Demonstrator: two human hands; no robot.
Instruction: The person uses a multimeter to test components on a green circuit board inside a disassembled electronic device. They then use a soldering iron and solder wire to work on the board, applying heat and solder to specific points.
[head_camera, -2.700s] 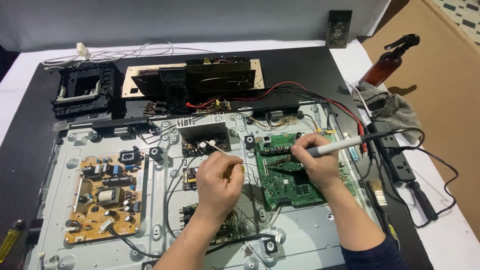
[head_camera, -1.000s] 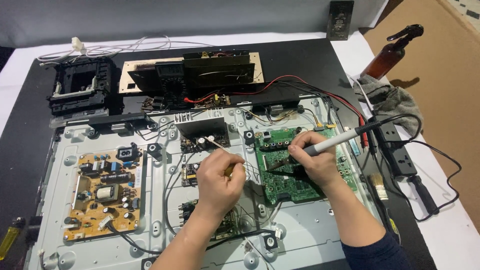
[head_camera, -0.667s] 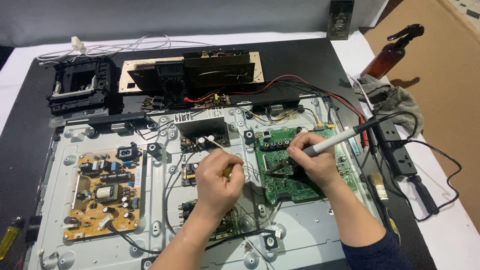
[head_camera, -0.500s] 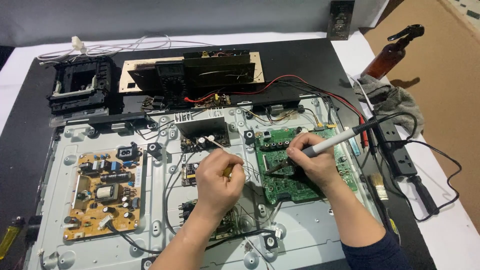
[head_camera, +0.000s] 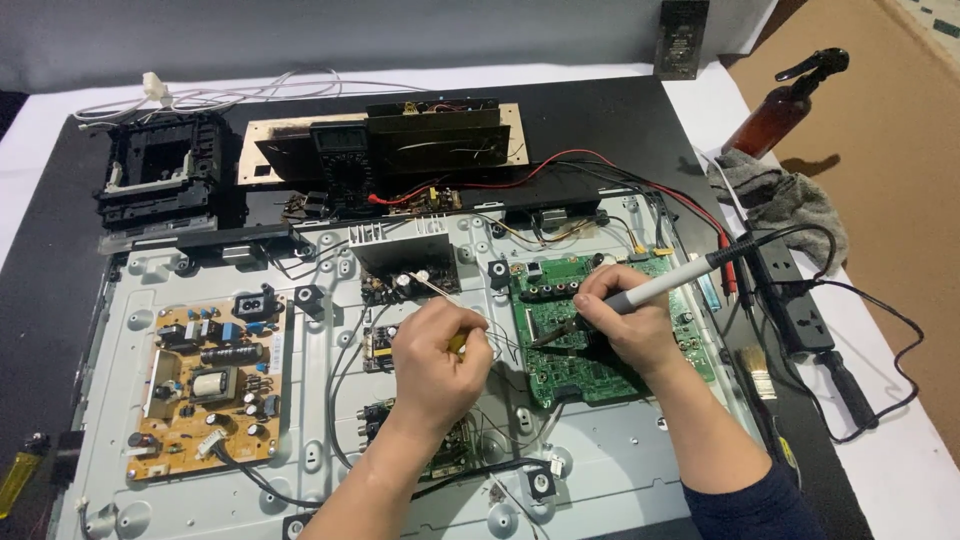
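My right hand (head_camera: 625, 325) grips a white-handled soldering iron (head_camera: 668, 283) like a pen, its tip down on the green circuit board (head_camera: 560, 375) mounted on the grey metal chassis (head_camera: 320, 400). My left hand (head_camera: 438, 362) is closed around a small yellow-handled tool, and a thin wire or strand of solder (head_camera: 428, 284) runs up from it toward the small black board (head_camera: 405, 268) with capacitors. The left hand rests just left of the green board, a few centimetres from my right hand.
A tan power board (head_camera: 205, 385) sits on the chassis at left. Behind lie a black frame (head_camera: 160, 175), a multimeter (head_camera: 342, 170) with red leads and dark boards. At right are a power strip (head_camera: 790, 295), brush (head_camera: 758, 372), grey rag (head_camera: 785, 195) and brown spray bottle (head_camera: 785, 100).
Both hands hold nearly the same spot as before; the view has shifted slightly. The iron stays on the green board.
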